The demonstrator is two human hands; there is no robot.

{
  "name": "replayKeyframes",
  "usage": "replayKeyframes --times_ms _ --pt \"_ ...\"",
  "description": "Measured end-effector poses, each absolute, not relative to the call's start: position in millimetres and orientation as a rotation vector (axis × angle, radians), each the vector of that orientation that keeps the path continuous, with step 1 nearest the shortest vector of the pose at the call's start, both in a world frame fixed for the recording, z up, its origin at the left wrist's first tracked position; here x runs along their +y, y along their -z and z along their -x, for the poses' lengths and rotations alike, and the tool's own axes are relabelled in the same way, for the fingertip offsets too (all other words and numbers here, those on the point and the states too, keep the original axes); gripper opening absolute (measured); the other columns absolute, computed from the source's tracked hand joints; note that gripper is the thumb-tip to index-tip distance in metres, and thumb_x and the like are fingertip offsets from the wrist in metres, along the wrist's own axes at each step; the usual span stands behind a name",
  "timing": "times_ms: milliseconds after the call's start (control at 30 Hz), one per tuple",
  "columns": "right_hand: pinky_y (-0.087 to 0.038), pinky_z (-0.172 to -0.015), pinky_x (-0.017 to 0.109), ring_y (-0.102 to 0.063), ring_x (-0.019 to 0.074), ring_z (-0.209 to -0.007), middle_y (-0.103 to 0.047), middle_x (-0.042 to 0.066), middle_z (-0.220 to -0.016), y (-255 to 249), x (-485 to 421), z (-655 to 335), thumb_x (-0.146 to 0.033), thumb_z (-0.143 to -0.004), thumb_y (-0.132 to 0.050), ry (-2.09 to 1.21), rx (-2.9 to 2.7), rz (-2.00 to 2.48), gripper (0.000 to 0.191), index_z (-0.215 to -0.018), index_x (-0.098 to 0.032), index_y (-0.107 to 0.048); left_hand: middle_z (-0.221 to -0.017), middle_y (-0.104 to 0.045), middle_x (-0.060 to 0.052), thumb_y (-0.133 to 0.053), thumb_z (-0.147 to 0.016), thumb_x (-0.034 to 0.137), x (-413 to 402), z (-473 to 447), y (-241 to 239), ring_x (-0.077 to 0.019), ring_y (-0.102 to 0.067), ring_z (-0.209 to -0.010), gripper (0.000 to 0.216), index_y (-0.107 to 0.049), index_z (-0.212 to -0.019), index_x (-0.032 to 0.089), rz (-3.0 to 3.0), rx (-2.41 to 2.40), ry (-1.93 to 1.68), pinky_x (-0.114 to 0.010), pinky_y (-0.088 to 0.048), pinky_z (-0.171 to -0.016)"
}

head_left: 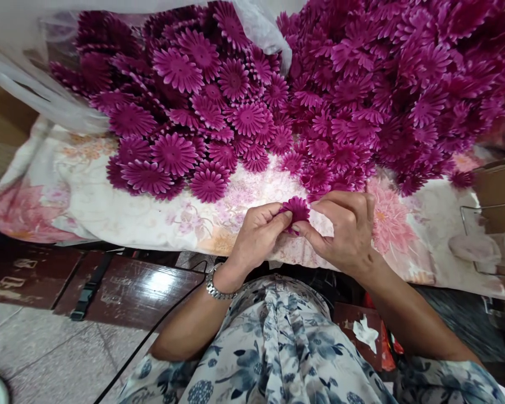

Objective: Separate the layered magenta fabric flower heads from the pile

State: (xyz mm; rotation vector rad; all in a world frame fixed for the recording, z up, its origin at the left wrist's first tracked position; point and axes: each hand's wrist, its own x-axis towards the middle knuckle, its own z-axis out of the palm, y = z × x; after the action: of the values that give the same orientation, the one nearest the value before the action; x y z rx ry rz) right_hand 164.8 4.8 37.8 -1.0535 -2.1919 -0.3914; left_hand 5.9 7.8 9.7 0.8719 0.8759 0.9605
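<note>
Both hands — left hand (256, 233), right hand (345, 230) — pinch one purple flower (297, 209) in their fingers; flower heap (278, 95) lies far.

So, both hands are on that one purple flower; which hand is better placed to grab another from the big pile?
Probably the right hand: the nearest loose flowers lie just above its knuckles. The left hand sits beside bare floral cloth, farther from the pile, and could keep pinching the held flower.

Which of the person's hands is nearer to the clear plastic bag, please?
Left. The left hand is below the bag, on its side; the right hand is farther right.
</note>
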Motion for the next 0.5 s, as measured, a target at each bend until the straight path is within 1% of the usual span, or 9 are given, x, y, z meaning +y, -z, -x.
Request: replayKeyframes --times_ms 100,167,267,367,500 --pt "-0.045 -0.07 0.034 -0.056 0.0184 -0.078 -0.062 0.005 -0.084 -32.9 9.2 -164.7 -0.023 -0.082 -0.061 0.184 -2.268 1.015 0.02 -0.1 -0.021 -0.051 -0.059 -0.046 0.003 -0.058 -0.079 0.028 8.0 -6.6 -9.3 -0.0078 -0.04 -0.056 0.021 -0.056 -0.063 0.015 -0.868 0.883 -0.985 -0.021 -0.036 -0.054" --pt "-0.046 -0.068 0.034 -0.056 0.018 -0.076 -0.062 0.005 -0.081 -31.2 11.5 -164.5 -0.023 -0.083 -0.059 0.032 -2.268 1.03 0.014 -0.096 -0.02 -0.054 -0.06 -0.047 0.003 -0.059 -0.078 0.03 8.1 -6.3 -9.7 -0.0084 -0.041 -0.057 0.022 -0.056 -0.062 0.015 -0.911 0.885 -0.983 -0.021 -0.035 -0.054" --pt "-0.048 -0.068 0.033 -0.056 0.0177 -0.076 -0.061 0.005 -0.08 -32.1 13.0 -164.6 -0.021 -0.084 -0.058 -0.115 -2.225 1.082 0.008 -0.091 -0.019 -0.055 -0.058 -0.045 0.003 -0.063 -0.076 0.034 8.5 -4.6 -11.6 -0.0082 -0.038 -0.055 0.025 -0.055 -0.062 0.015 -1.013 0.866 -0.966 -0.021 -0.032 -0.052" --pt "-0.048 -0.067 0.032 -0.057 0.0166 -0.075 -0.061 0.003 -0.077 -34.9 13.4 -164.9 -0.017 -0.083 -0.058 -0.207 -2.188 1.112 0.005 -0.087 -0.02 -0.056 -0.058 -0.044 0.004 -0.067 -0.073 0.035 8.8 -3.3 -13.8 -0.008 -0.038 -0.055 0.024 -0.057 -0.066 0.014 -1.061 0.835 -0.954 -0.021 -0.032 -0.052" --pt "-0.049 -0.064 0.03 -0.059 0.0153 -0.071 -0.063 0.002 -0.072 -37.3 13.5 -164.1 -0.017 -0.083 -0.058 -0.233 -2.126 1.133 0.002 -0.083 -0.019 -0.059 -0.063 -0.052 0.001 -0.066 -0.075 0.037 7.5 -3.1 -12.2 -0.0097 -0.045 -0.059 0.024 -0.063 -0.073 0.013 -1.075 0.829 -0.961 -0.022 -0.037 -0.055"
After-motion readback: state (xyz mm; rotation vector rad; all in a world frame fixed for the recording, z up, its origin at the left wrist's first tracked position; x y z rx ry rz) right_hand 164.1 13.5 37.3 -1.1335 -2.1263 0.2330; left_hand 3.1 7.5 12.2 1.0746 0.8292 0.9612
